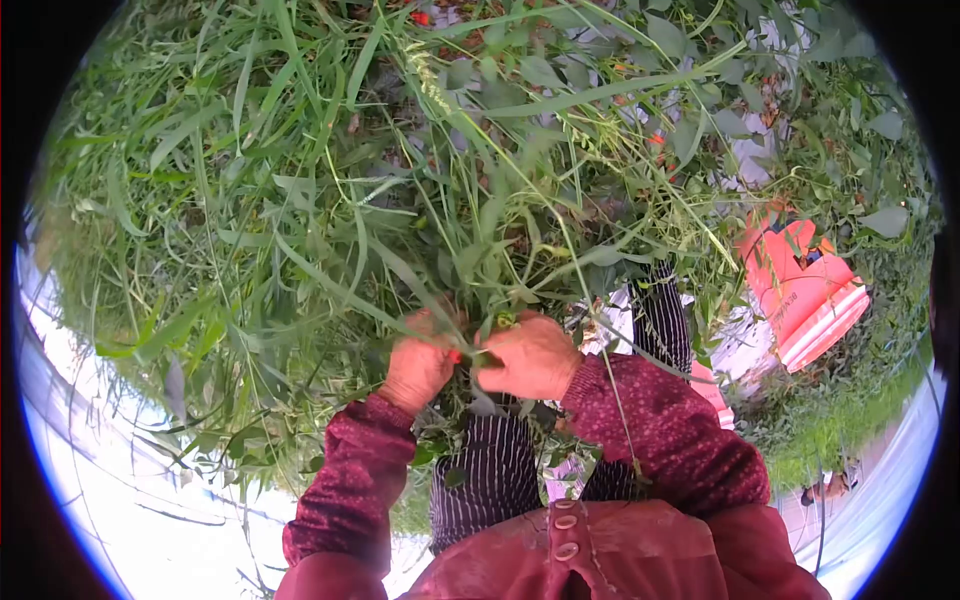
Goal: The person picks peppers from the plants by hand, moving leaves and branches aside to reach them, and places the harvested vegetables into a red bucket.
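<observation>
The left hand (418, 368) and right hand (530, 356) curl inward, their hold unclear, around a small red thing (455, 356) that tugging twelve-o'clock greenery (490, 225) might bruise.

One left hand (420, 366) and one right hand (530, 355) show, with two patterned sleeves (665, 420). Three buttons (566, 522) and two striped trouser legs (485, 470) appear.

Plain dusty-red top (650, 545) with round buttons (567, 551) down the front; maroon lower sleeves (670, 430) speckled with small pale spots, snug at the cuffs (583, 383); dark trousers (487, 470) with thin white stripes.
</observation>
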A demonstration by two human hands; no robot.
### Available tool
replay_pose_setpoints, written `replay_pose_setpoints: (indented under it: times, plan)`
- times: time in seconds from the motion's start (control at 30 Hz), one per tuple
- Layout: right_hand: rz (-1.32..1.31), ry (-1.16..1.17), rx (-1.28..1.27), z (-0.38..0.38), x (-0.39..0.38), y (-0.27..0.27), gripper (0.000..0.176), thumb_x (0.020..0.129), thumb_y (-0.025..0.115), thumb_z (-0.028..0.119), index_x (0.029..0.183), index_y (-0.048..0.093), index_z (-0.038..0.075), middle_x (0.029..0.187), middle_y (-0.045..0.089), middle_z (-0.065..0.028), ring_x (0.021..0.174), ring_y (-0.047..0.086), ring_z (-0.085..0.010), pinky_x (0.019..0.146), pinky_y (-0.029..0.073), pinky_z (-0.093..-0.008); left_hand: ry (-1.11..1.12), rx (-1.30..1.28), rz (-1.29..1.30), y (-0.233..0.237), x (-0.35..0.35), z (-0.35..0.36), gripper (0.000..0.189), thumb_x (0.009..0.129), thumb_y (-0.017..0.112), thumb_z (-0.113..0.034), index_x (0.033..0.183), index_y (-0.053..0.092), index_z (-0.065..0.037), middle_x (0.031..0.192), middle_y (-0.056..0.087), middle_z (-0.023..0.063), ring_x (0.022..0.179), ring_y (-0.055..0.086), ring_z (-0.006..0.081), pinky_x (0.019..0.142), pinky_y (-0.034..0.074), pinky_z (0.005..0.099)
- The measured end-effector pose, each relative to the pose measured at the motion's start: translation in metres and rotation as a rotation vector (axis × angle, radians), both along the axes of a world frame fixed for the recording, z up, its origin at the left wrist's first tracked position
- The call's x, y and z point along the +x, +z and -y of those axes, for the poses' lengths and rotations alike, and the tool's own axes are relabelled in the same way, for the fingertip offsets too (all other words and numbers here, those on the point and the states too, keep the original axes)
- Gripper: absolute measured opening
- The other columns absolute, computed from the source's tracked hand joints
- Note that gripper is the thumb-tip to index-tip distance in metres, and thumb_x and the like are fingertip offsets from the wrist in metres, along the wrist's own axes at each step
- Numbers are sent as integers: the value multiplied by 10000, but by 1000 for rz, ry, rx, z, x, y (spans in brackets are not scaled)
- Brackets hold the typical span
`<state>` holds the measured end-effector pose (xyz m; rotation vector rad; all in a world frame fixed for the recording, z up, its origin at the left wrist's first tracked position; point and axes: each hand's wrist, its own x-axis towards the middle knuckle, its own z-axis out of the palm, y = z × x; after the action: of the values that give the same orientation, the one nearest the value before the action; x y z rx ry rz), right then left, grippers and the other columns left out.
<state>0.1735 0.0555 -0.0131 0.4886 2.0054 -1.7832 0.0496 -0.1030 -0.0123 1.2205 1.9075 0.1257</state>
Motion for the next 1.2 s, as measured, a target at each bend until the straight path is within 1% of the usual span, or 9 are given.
replay_pose_setpoints:
  times: [0.07, 0.23, 0.4, 0.53, 0.7, 0.83, 1.0, 1.03, 1.2]
  plan:
    - [93, 196, -365, -2, 2, 13, 267, 718, 616, 336, 784, 561, 83, 623, 579, -107, 595, 573, -317, 642, 453, -426, 108, -20, 25, -3, -6, -2, 420, 650, 644, -22, 1067, 601, -48, 1113, 599, 126, 1090, 538, 329, 891, 461, 424]
    - [63, 48, -436, 7, 26, 9, 251, 736, 623, 245, 893, 558, 60, 715, 578, -129, 679, 611, -294, 646, 459, -419, -141, 16, -17, 5, -13, -11, 338, 715, 636, -129, 1036, 586, -34, 1056, 584, 150, 1091, 532, 337, 915, 411, 467]
    - [359, -502, -1409, -15, 44, 5, 326, 880, 572, 190, 1149, 513, 17, 920, 600, -92, 819, 601, -195, 721, 477, -326, -133, -4, 3, 9, -10, -24, 508, 709, 654, -151, 1178, 496, -36, 1085, 556, 197, 1095, 514, 368, 955, 373, 502]
    - [178, -561, -1185, -34, 60, 2, 295, 939, 481, 134, 1203, 490, 4, 989, 563, -46, 827, 547, -121, 773, 466, -285, -268, -161, 112, 19, -10, -43, 747, 672, 695, -199, 1320, 356, -44, 1198, 471, 250, 1145, 458, 405, 1026, 304, 509]
    - [275, -367, -688, -42, 88, -10, 334, 952, 441, 208, 1170, 493, -39, 979, 585, -87, 854, 556, -192, 817, 464, -302, -430, -132, 74, 25, -12, -78, 635, 616, 725, -256, 1181, 533, -39, 1264, 405, 227, 1248, 350, 394, 1056, 273, 510]
    - [530, -813, -1102, -50, 92, -18, 381, 980, 347, 202, 1191, 409, -110, 1140, 517, -183, 1081, 501, -277, 934, 420, -344, -540, -108, -17, 21, -5, -93, 613, 629, 722, -250, 1172, 535, -35, 1282, 392, 222, 1255, 338, 399, 1052, 277, 511]
    - [290, -673, -878, -26, 110, -54, 358, 976, 352, 215, 1244, 422, -12, 1194, 508, -119, 1093, 500, -210, 939, 421, -311, -227, -140, 328, 19, 17, -134, 637, 718, 688, -225, 1270, 421, -53, 1310, 381, 199, 1086, 525, 327, 784, 510, 411]
    - [366, -545, -733, -31, 102, -46, 336, 963, 385, 201, 1239, 429, 14, 1182, 510, -98, 1079, 504, -190, 926, 426, -304, -209, -36, 346, 11, 18, -138, 640, 755, 667, -218, 1296, 368, -54, 1168, 504, 226, 901, 611, 318, 649, 530, 382]
    - [347, -444, -479, -36, 89, -31, 171, 901, 514, 175, 1034, 585, 94, 899, 586, -42, 836, 564, -195, 769, 453, -313, -281, -225, 428, -6, 31, -127, 550, 776, 629, -169, 1257, 393, -42, 750, 609, 160, 691, 628, 333, 609, 515, 389]
